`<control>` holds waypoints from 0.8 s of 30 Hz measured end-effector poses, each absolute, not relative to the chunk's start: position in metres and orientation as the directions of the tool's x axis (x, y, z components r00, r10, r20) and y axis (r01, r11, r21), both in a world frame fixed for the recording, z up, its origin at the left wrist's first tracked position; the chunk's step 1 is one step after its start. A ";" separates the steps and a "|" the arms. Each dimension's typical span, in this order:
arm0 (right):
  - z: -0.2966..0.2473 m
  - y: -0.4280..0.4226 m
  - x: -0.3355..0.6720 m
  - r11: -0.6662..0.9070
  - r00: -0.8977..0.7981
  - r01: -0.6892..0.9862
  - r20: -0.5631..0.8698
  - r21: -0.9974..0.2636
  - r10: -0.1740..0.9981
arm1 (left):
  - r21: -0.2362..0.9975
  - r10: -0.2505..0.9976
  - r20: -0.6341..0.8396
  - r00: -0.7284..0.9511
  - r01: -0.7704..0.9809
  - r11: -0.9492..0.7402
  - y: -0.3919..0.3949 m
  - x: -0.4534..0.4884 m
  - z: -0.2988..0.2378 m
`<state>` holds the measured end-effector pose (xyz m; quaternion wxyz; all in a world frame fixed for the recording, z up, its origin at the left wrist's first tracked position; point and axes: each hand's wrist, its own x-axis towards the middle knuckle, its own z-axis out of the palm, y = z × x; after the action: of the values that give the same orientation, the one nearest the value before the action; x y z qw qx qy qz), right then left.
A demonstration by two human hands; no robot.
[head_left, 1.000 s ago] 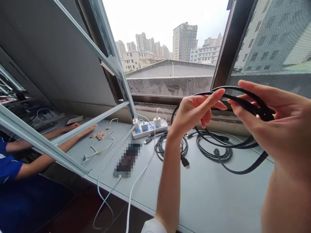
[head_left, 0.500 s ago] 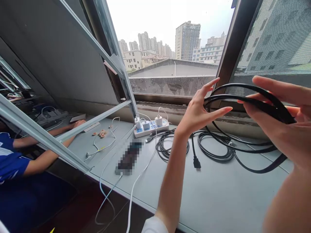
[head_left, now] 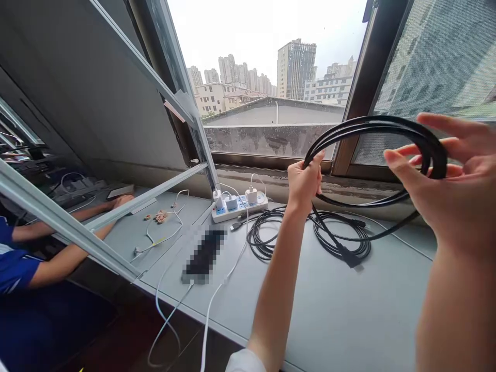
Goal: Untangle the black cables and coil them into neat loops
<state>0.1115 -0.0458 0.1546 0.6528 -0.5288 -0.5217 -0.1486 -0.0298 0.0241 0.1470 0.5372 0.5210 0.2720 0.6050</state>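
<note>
My left hand (head_left: 304,183) is closed around the left side of a coiled black cable (head_left: 362,124), which is held up above the desk in front of the window. On the other side, my right hand (head_left: 461,194) holds the loops between thumb and fingers, its fingers partly spread. A tail of the cable runs below my left hand to a flat black connector plug (head_left: 349,256). Beneath it on the desk lies one coiled black cable (head_left: 325,240), and left of that a second black coil (head_left: 258,237), partly hidden by my left forearm.
A white power strip (head_left: 240,209) with several plugged-in chargers stands by the window. A pixelated dark phone-like object (head_left: 205,256) lies on the grey desk (head_left: 349,320), with white cords trailing over the front edge. Behind a metal frame (head_left: 155,194), another person's arms (head_left: 73,253) rest on the desk.
My left hand has closed on the cable, and the loops have drawn together into a rounder coil. The hanging connector plug has swung to the right.
</note>
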 end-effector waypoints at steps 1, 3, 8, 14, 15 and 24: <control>0.155 -0.044 0.111 0.382 0.394 0.761 0.842 -0.524 0.369 | 0.889 0.946 0.322 0.042 -0.358 -0.287 0.023 -0.031 0.149; 0.154 -0.040 0.109 0.384 0.383 0.751 0.829 -0.537 0.408 | 0.890 0.939 0.329 -0.102 -0.300 -0.344 0.019 -0.035 0.153; 0.157 -0.045 0.092 0.537 0.458 0.429 0.688 -0.726 0.563 | 0.875 0.904 0.411 -0.116 -0.226 -0.427 0.007 -0.036 0.162; 0.175 -0.073 0.092 0.635 0.508 -0.024 0.537 -0.772 0.673 | 0.925 0.918 0.380 0.111 -0.043 -0.377 0.015 -0.025 0.150; 0.176 -0.077 0.094 0.632 0.530 -0.047 0.517 -0.774 0.672 | 0.933 0.928 0.346 0.139 0.050 -0.355 0.017 -0.024 0.147; 0.173 -0.089 0.073 0.790 0.621 0.015 0.625 -0.613 0.472 | 0.936 0.457 -0.192 0.869 0.302 -0.182 0.006 -0.022 0.152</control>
<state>0.0728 -0.0895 0.1731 0.8508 -0.2947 -0.4138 0.1343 -0.0222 0.0057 0.1515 0.5896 0.7660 0.2477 0.0654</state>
